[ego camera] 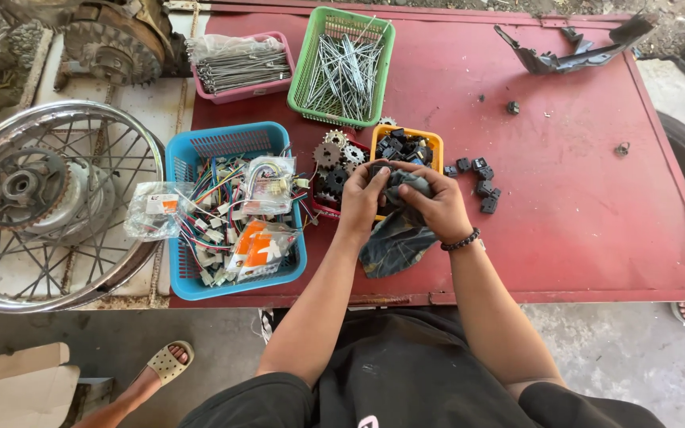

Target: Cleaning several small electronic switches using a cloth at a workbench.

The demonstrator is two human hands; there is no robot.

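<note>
Red metal table (564,206), seen from above, filling most of the view. To the left, off the table edge, a chromed spoked wheel (49,202) lying flat on the ground. On the table's left part, a blue plastic basket (200,150) heaped with coloured wire connectors and clear packets. Behind it, a green basket (311,55) of loose silver spokes and a pink basket (235,89) of bundled spokes in a bag. Far corner, a dark plastic fairing piece (576,51). Near the middle, a small orange basket (434,143) of black parts, beside a red tray of steel sprockets (334,158). Just right of the orange basket, a scatter of small black cubes (477,181) on the bare table. In front of the orange basket, both hands together at the table's near half. Right hand (434,202), with a dark bead bracelet at the wrist, wrapped in a grey-blue rag (398,234), fingers curled closed around the cloth, the rag's tail hanging down to the table. Left hand (366,194) pressed against it, thumb and fingertips pinched shut on a small black part (380,168), held at the fingertips just above the rag and touching it.
</note>
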